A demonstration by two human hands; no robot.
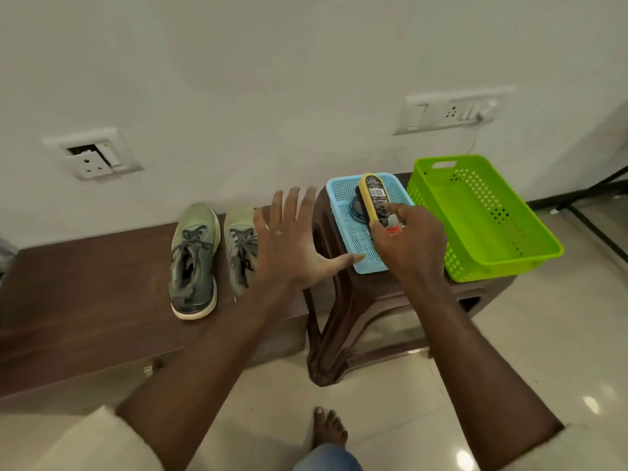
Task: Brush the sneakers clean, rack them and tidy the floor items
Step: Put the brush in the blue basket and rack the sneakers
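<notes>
Two green-grey sneakers stand side by side on a low brown bench (85,283): the left sneaker (193,261) is in full view, the right sneaker (239,243) is partly behind my left hand. My left hand (292,246) hovers spread open, its thumb tip by the near corner of a blue perforated tray (365,248). My right hand (407,241) grips the near end of a yellow-edged black shoe-care item (372,195) over that tray. A dark round tin (356,207) lies under the item in the tray.
The blue tray and an empty lime-green basket (482,215) sit on a brown plastic stool (343,321) to the right of the bench. A white wall with two socket plates stands close behind. My bare foot (328,428) is on the tiled floor.
</notes>
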